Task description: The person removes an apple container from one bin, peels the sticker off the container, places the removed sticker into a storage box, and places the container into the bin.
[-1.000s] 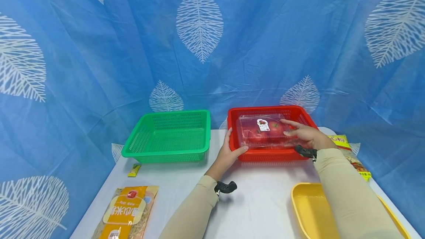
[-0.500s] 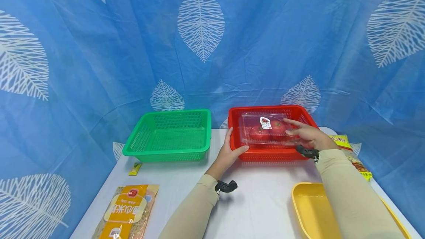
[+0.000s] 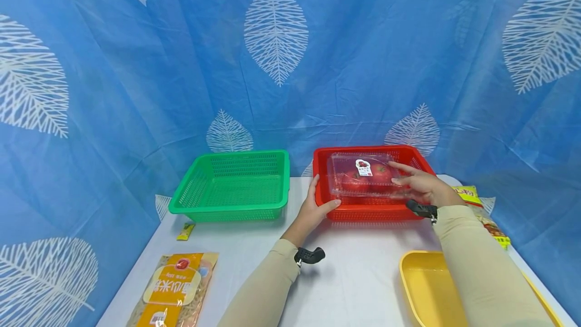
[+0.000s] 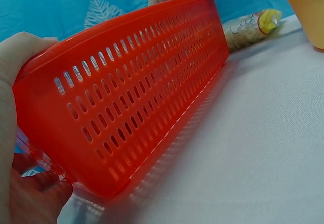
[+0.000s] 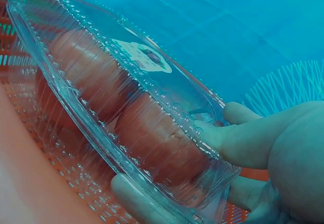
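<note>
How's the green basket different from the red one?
The green basket stands to the left, the red basket to the right. The left hand grips the red basket; no hand touches the green basket. A clear tomato box is at the red basket, not the green basket. Both are slotted and open-topped.

Counting by the clock from the head view's middle: two baskets, the green basket (image 3: 240, 188) at 8, the red basket (image 3: 372, 212) between 3 and 4; one box (image 3: 360, 179) there, one label (image 3: 364, 167), at least two tomatoes (image 5: 154, 138); two hands, left hand (image 3: 313, 212) at 5, right hand (image 3: 424, 185) past 3; one tub (image 3: 426, 279) between 4 and 5; one sachet (image 3: 185, 231) at 8; at least two bags, one bag (image 3: 172, 286) between 7 and 8.
</note>
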A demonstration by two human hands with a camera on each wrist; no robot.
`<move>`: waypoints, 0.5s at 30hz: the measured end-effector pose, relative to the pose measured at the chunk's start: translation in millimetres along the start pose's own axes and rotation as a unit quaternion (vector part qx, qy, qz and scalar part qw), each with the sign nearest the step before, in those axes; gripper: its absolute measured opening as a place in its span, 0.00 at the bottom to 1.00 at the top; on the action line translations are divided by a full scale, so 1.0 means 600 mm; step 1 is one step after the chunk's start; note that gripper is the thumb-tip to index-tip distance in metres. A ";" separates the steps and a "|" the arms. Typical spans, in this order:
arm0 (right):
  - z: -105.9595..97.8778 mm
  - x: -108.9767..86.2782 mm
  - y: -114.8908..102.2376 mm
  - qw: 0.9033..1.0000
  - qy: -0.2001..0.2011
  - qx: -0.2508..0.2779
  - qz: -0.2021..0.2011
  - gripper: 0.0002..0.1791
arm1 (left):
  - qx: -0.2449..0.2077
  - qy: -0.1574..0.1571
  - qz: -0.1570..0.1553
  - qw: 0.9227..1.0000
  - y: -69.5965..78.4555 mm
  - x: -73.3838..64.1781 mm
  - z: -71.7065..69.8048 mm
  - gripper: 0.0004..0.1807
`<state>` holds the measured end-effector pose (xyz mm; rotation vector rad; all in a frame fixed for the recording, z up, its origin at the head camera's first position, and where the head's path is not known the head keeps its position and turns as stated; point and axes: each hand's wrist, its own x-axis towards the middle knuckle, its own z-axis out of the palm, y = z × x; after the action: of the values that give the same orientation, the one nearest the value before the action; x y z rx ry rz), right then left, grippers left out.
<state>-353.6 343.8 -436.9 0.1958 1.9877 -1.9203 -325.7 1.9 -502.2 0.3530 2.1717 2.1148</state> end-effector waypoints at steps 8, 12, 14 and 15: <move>0.004 -0.005 -0.004 1.000 0.005 0.024 0.005 0.45 | -0.008 0.005 -0.016 1.000 -0.003 0.001 0.001 0.55; 0.005 -0.007 -0.006 0.999 0.007 0.033 0.006 0.45 | -0.014 0.004 -0.018 1.000 -0.005 0.002 0.002 0.55; 0.005 -0.008 -0.007 0.999 0.008 0.040 0.007 0.45 | -0.016 0.003 -0.016 1.000 -0.006 0.003 0.002 0.55; 0.005 -0.008 -0.007 0.999 0.008 0.044 0.007 0.45 | -0.017 0.003 -0.015 1.000 -0.005 0.003 0.002 0.55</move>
<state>-350.1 341.3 -431.4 0.2497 1.9093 -2.0041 -327.7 3.5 -505.3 0.3096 2.1280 2.1360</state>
